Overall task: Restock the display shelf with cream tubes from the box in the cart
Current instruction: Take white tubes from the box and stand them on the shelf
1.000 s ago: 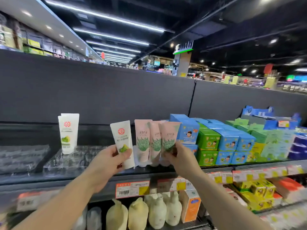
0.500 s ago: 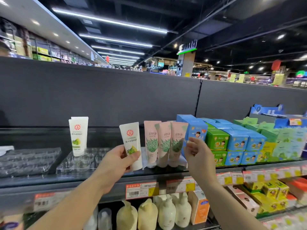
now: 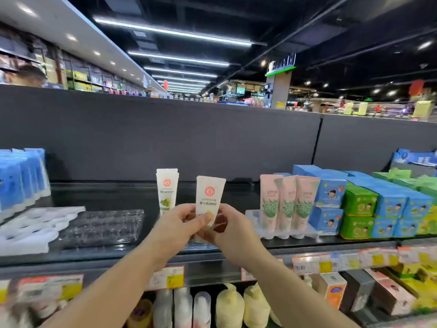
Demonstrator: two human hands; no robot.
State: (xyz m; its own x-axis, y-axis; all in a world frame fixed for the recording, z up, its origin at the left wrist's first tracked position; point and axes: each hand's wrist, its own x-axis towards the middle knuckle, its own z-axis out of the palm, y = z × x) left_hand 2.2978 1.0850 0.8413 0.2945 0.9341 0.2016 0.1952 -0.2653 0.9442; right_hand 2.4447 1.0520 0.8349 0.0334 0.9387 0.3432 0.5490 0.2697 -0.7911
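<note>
Above the shelf's (image 3: 118,256) near edge, both hands hold one white tube (image 3: 209,197) upright, crimped end up. Left hand (image 3: 179,223) pinches its lower part from the left, thumb across the front; right hand (image 3: 227,229) curls round its base from the right. Just left and farther back, a second white tube (image 3: 166,188) stands on the shelf. Three pink tubes (image 3: 287,204) stand in a row to the right in a clear holder (image 3: 305,233), beside stacked blue boxes (image 3: 331,195) and green boxes (image 3: 359,202). Clear trays (image 3: 101,228) lie on the left. Price tags (image 3: 168,278) line the shelf front.
</note>
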